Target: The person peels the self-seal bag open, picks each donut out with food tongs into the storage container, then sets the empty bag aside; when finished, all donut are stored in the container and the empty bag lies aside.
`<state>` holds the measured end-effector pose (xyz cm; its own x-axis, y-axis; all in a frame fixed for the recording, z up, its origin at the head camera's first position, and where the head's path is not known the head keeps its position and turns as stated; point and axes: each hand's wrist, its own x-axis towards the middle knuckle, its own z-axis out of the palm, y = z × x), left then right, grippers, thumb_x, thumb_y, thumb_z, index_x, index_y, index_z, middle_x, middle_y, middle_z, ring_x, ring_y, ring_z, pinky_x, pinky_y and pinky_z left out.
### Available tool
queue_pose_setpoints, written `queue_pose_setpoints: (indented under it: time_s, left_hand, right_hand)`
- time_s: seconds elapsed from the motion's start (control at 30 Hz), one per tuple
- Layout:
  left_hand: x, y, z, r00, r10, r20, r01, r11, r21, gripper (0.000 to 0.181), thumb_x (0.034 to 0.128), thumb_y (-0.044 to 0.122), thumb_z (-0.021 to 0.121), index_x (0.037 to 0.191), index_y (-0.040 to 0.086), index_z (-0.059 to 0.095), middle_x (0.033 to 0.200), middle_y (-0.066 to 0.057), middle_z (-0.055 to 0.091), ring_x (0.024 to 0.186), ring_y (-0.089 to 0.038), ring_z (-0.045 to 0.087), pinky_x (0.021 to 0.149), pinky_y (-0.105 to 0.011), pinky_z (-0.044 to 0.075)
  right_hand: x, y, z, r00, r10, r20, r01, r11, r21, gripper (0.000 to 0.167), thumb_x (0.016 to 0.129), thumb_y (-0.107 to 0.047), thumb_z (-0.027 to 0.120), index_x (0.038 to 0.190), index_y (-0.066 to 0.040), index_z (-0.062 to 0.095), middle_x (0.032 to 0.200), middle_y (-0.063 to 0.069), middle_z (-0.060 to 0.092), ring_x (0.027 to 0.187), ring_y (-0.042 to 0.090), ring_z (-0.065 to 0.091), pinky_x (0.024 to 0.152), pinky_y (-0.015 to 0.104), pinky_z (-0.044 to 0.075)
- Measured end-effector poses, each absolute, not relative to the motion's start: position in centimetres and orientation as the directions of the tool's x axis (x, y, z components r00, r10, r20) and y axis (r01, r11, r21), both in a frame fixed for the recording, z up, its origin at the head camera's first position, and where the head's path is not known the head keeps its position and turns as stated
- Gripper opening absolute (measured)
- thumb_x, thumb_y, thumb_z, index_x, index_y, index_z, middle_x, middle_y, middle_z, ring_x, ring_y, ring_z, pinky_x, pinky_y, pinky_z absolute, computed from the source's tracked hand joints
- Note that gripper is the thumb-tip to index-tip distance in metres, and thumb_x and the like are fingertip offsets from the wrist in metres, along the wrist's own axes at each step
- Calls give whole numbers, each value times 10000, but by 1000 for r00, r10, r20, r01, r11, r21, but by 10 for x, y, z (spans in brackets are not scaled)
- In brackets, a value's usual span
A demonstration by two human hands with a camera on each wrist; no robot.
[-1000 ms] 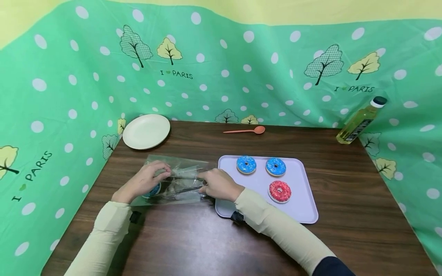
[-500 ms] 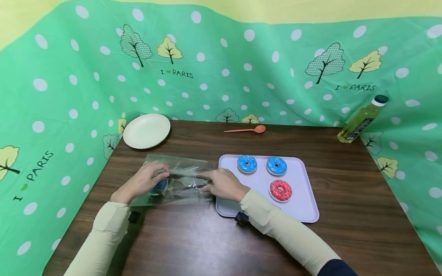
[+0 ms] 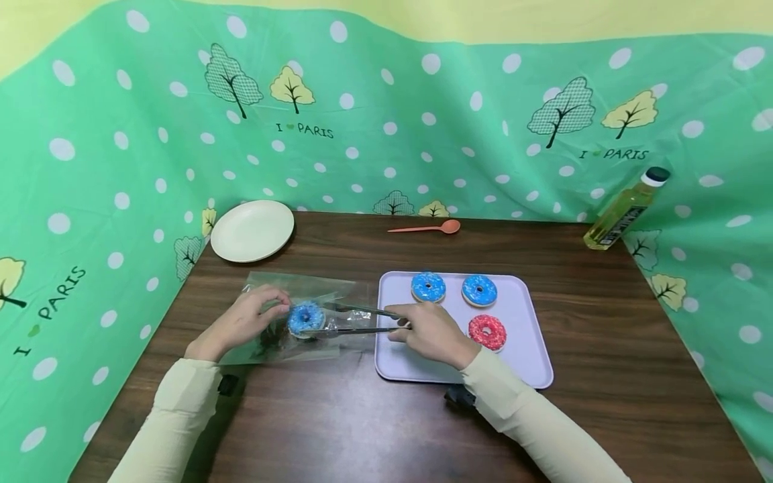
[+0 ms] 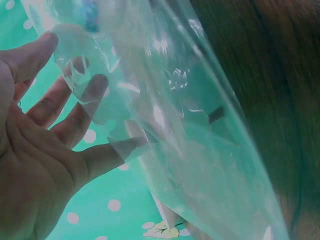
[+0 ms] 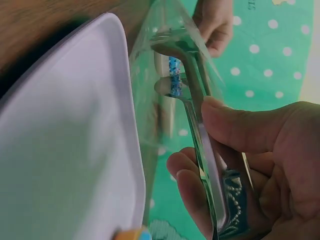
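Note:
My left hand [image 3: 244, 320] pinches the edge of a clear plastic bag [image 3: 329, 285] lying left of the tray; in the left wrist view the film of the bag [image 4: 195, 150] covers the fingertips. My right hand [image 3: 431, 332], over the tray's left part, grips metal tongs [image 3: 362, 330] that point left. Between the tips of the tongs sits a blue sprinkled donut [image 3: 306, 318], just right of my left fingertips. The right wrist view has film around the tips of the tongs [image 5: 205, 140] and the donut's edge [image 5: 175, 75].
A lavender tray [image 3: 417, 365] carries two blue donuts [image 3: 419, 290] and a red donut [image 3: 477, 329]. At the back left stands a white plate [image 3: 252, 231]. An orange spoon [image 3: 449, 227] lies near the back edge, and an oil bottle [image 3: 622, 215] leans at the back right.
My right hand has drawn the tongs to the right, over the tray's left side. The blue donut has come right with them, out from beneath my left hand, which stays almost in place.

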<state>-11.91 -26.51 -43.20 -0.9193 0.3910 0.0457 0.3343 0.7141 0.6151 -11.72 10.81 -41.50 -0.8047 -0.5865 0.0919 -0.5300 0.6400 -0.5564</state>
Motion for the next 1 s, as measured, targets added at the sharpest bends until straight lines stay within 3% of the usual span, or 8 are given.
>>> queue_pose_setpoints:
  time_s: [0.33,0.63,0.83,1.0]
  left_hand:
    - [-117,-267,-433,-924,381,31,320,724,611,173,1036,196,594,1109,71,687,1175,-59,652,1155,-298,582,975,-530,443]
    - [-118,-266,-434,-923,383,31,322,726,607,158,1032,189,599,1099,77,688,1170,-51,655,1152,-290,585,962,-511,456]
    - [-118,-265,-433,-923,383,30,321,724,610,177,1038,197,590,1111,67,686,1182,-60,648,1159,-297,581,961,-515,456]
    - [-119,-265,-435,-920,390,47,336,721,605,185,1040,204,586,1107,65,688,1179,-65,650,1155,-301,583,952,-513,463]
  right_hand:
    - [-103,151,-406,-882,-469,28,-402,722,-563,451,863,-205,818,1284,-98,698,981,67,743,833,156,683,638,298,519]
    - [-95,186,-402,-908,-416,59,-380,755,-535,428,865,-199,815,1268,-106,707,964,3,738,843,127,684,651,313,521]
    - [-89,206,-399,-920,-388,54,-360,784,-506,392,861,-188,817,1232,-105,723,758,-101,624,652,82,518,564,286,421]
    - [-84,220,-396,-927,-371,58,-351,801,-486,356,852,-191,824,1188,-106,742,748,-114,617,631,83,488,542,280,387]
